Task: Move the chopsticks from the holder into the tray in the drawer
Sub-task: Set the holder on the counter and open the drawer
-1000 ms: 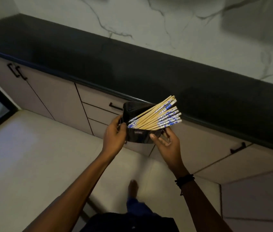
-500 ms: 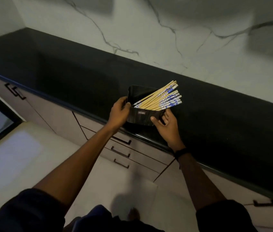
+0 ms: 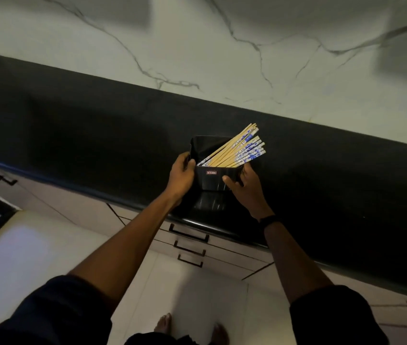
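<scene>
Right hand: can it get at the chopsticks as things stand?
Probably yes. The chopsticks fan out of the holder right beside the right hand, nothing covering them; it must first release the holder, which the left hand also holds.

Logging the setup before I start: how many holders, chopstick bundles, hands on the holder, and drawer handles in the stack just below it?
Holder: 1
Chopstick bundle: 1 (sticks overlap too much to count singly)
Hands gripping the holder: 2, left hand and right hand
Drawer handles in the stack below: 3
Total: 7
</scene>
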